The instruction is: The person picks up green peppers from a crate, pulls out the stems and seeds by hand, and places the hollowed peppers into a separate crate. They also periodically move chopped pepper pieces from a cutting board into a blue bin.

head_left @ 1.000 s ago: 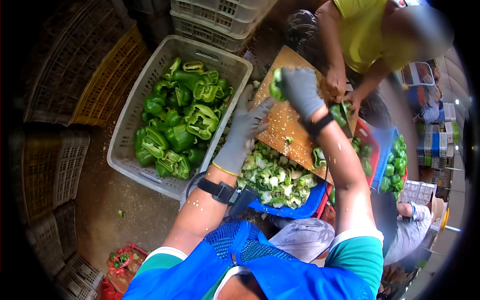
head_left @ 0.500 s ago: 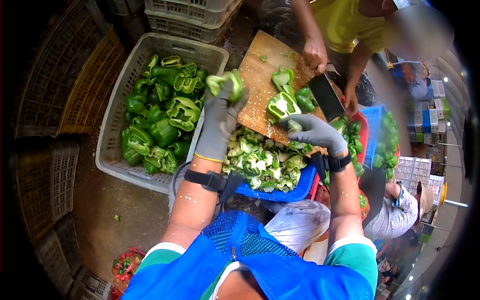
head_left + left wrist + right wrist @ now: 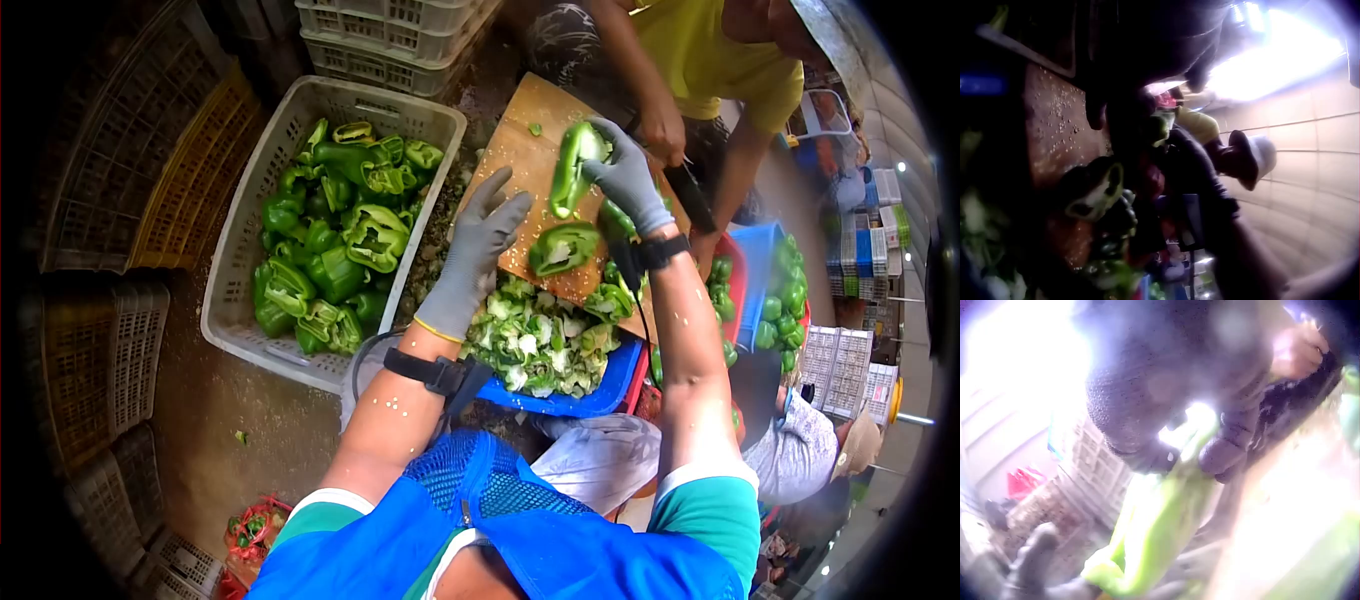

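Note:
My gloved right hand [image 3: 632,182] pinches a green bell pepper half [image 3: 573,172] above the wooden cutting board [image 3: 530,125]. That same half shows bright green below the dark glove in the right wrist view. My left hand [image 3: 480,250], also gloved, has its fingers spread and holds nothing, over the board's left edge. A second pepper half [image 3: 563,249] lies on the board, cut face up, between my hands. Below the board, a blue tub [image 3: 590,403] holds chopped pale cores and trimmings [image 3: 535,340].
A grey crate [image 3: 225,270] of cut peppers stands left of the board. Across from me a person in yellow [image 3: 690,55] has a broad dark knife [image 3: 688,195] at the board's right side. Red and blue tubs [image 3: 758,250] with green peppers stand farther right; stacked crates [image 3: 390,45] stand behind.
The pepper piece in my left hand has been let go, and a piece now shows at the crate's right side. My right hand has dropped a trimming and picked a pepper half off the board.

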`<state>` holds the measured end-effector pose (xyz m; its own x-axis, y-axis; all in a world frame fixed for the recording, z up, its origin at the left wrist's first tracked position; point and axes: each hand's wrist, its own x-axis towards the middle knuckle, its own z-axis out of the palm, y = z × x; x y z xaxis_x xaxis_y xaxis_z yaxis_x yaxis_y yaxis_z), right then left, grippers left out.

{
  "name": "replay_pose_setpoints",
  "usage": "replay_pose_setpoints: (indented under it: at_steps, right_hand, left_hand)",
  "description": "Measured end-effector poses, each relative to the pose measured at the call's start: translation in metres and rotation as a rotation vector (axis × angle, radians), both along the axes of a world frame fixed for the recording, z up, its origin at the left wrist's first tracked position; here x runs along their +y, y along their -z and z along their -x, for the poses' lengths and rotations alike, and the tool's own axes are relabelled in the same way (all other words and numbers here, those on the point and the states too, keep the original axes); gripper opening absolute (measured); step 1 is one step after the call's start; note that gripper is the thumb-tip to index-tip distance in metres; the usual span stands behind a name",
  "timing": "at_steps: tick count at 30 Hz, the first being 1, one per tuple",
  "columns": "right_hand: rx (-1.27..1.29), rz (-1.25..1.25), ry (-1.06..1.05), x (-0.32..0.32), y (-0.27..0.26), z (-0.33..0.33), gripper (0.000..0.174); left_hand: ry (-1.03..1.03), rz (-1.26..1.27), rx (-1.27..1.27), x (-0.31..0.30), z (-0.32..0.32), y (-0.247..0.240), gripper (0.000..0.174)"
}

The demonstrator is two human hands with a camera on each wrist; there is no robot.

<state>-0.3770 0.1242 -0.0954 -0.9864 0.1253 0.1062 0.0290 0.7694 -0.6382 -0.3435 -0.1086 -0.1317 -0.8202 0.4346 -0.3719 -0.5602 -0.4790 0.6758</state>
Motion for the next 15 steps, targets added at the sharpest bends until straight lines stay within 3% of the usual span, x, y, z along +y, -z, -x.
replay_pose_setpoints:
  at_steps: [1, 2, 3, 5, 6, 10, 13, 15]
  right_hand:
    - [-0.055, 0.239, 0.010, -0.015, -0.008, -0.012, 0.054]
    - [-0.037, 0.265, -0.089, -0.024, -0.009, -0.022, 0.055]
    - [-0.141, 0.273, -0.161, -0.038, -0.016, -0.033, 0.055]
    - [-0.133, -0.062, -0.328, -0.067, -0.026, -0.057, 0.055]
    - [-0.119, -0.342, -0.301, -0.071, -0.023, -0.065, 0.050]
    - [-0.106, -0.720, -0.178, -0.082, -0.030, -0.090, 0.031]
    - [-0.123, -0.587, -0.141, -0.070, -0.024, -0.103, 0.027]
    - [-0.073, -0.112, -0.111, -0.053, -0.014, -0.110, 0.030]
  left_hand:
    - [-0.022, 0.038, 0.036, 0.005, -0.004, -0.007, 0.068]
    - [0.018, 0.004, 0.038, 0.008, -0.008, -0.007, 0.077]
    - [0.035, -0.144, 0.046, 0.015, -0.010, 0.005, 0.071]
    - [0.071, -0.210, 0.081, 0.015, -0.017, 0.008, 0.060]
    - [0.058, -0.063, 0.139, 0.017, -0.024, 0.005, 0.051]
    - [0.182, -0.039, 0.068, 0.018, -0.040, -0.009, 0.054]
    - [0.372, 0.020, 0.101, 0.010, -0.043, -0.020, 0.053]
    - [0.370, -0.045, 0.128, 0.000, -0.038, -0.021, 0.054]
